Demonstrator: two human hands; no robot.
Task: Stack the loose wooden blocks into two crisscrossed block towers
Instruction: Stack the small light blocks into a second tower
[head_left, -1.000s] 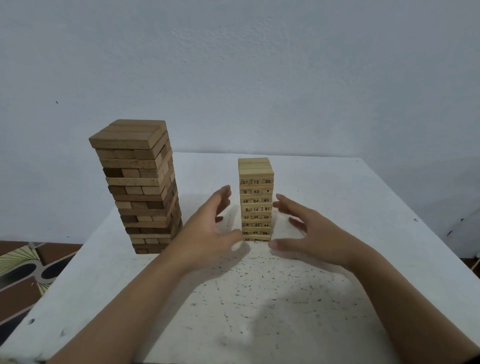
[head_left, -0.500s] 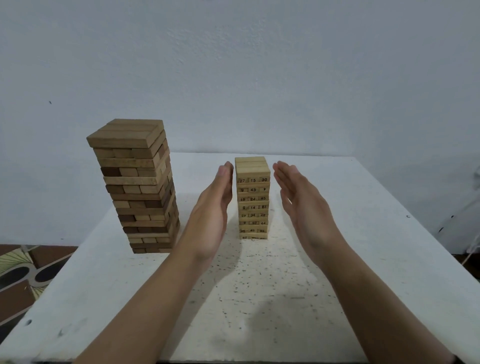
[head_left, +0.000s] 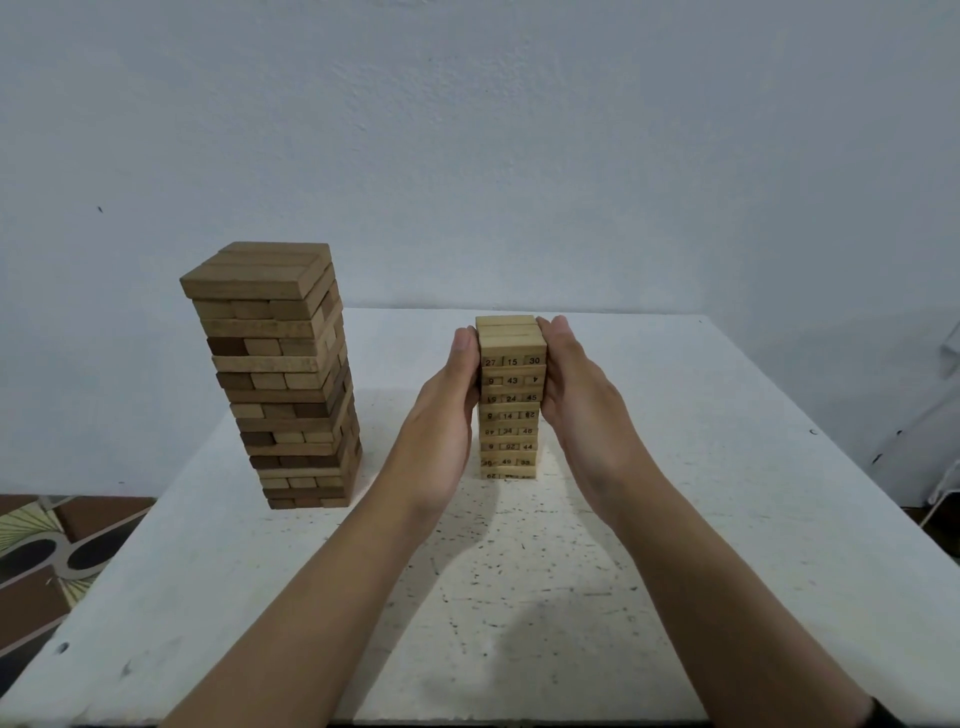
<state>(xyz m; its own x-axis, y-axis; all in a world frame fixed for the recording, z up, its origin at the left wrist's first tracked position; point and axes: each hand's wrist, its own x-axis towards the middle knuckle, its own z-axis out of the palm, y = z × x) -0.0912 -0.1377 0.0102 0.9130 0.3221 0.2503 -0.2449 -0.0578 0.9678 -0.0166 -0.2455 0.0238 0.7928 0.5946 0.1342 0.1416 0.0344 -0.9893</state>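
On a white table (head_left: 727, 519), a brown tower (head_left: 280, 374) stands apart from a smaller pale tower (head_left: 511, 415), whose upper half a left hand (head_left: 441, 431) and right hand (head_left: 582, 410) press between flat, straight fingers. The hands hide its sides. Block ends read 27, 15, 30, then 43, 24, 45; the lowest numbers blur.

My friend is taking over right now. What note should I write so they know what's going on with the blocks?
Left hand: fingers straight, flat against the left side of the small numbered tower.
Right hand: fingers straight, flat against its right side.
Big brown tower: stands at the left of the white table, touched by neither hand.
Done: both towers stand crisscrossed; no loose blocks in view.
Left: probably just square the small numbered tower, then ease both hands away gently.
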